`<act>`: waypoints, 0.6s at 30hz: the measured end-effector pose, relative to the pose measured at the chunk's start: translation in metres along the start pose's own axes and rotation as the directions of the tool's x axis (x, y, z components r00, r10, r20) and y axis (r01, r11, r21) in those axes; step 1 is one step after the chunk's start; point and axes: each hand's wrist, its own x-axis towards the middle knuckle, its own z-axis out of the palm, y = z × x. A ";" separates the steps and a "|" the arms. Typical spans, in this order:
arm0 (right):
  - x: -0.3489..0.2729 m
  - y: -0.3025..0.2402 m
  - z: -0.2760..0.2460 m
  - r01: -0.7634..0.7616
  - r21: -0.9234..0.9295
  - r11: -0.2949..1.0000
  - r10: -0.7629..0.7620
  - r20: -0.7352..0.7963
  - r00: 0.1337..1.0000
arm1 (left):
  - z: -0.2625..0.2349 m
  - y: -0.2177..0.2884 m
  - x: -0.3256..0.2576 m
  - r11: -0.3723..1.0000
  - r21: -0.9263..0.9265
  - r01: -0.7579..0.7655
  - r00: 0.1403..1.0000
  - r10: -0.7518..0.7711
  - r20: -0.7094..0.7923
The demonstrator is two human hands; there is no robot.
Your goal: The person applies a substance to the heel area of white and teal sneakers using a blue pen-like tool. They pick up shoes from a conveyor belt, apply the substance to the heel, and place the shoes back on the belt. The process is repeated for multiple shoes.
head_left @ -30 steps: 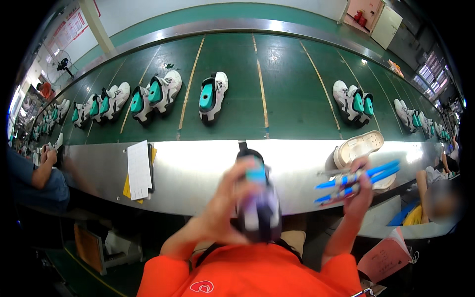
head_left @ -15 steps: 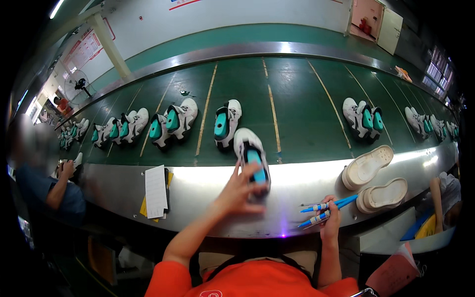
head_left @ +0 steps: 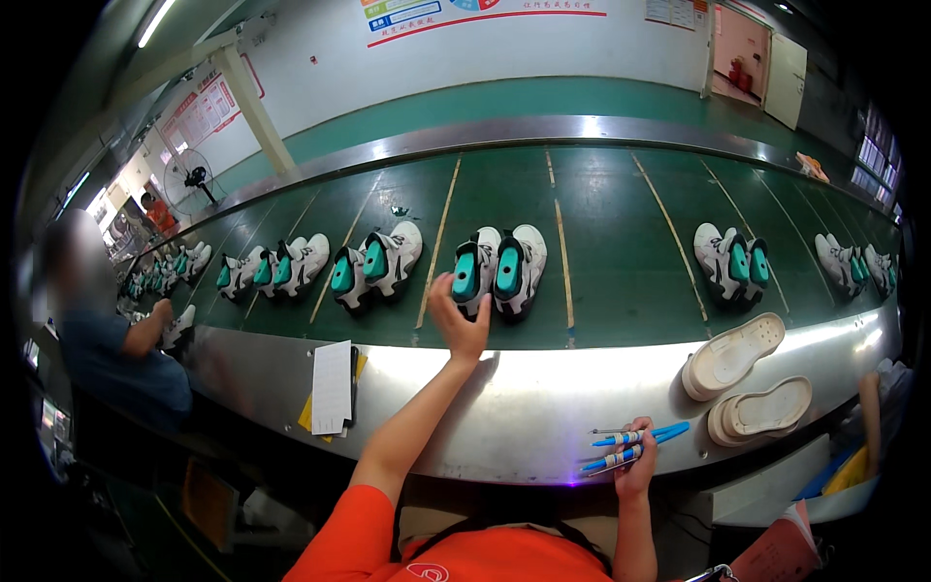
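Lettering on the far wall (head_left: 533,53)
Red-lettered banner (head_left: 490,23) central; red-and-white poster (head_left: 202,114) left; notice (head_left: 676,13) right, print too small to read

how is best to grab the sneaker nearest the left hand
Probably by the heel, coming from the near side and clasping both flanks: the sneaker points its heel toward the person, while another sneaker crowds its right side nearer the toe.

Light is bounced off the glossy metal ledge (head_left: 524,407), while smooth plastic is shown by the teal inserts (head_left: 465,265).
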 end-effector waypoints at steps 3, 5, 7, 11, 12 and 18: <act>0.001 -0.002 0.000 -0.037 0.030 0.999 0.036 0.019 0.999 | 0.016 -0.031 0.001 0.971 -0.020 0.238 0.970 -0.239 -0.042; 0.002 -0.005 0.003 -0.048 0.050 0.998 0.046 0.040 0.998 | 0.032 -0.056 0.010 0.939 -0.073 0.337 0.937 -0.327 0.120; 0.003 -0.001 -0.004 -0.053 0.054 0.997 0.048 0.104 0.993 | 0.032 -0.064 0.013 0.935 -0.074 0.346 0.921 -0.324 0.217; 0.004 0.000 -0.002 -0.055 0.109 0.993 0.040 0.136 0.990 | 0.020 -0.060 0.030 0.904 -0.024 0.428 0.859 -0.398 0.323; 0.005 0.000 -0.003 -0.041 0.127 0.991 0.026 0.120 0.992 | 0.007 -0.032 0.038 0.882 -0.032 0.470 0.819 -0.422 0.388; 0.004 0.009 -0.006 -0.062 0.201 0.978 0.033 0.144 0.989 | -0.106 -0.012 0.051 0.845 0.099 0.525 0.544 -0.423 0.725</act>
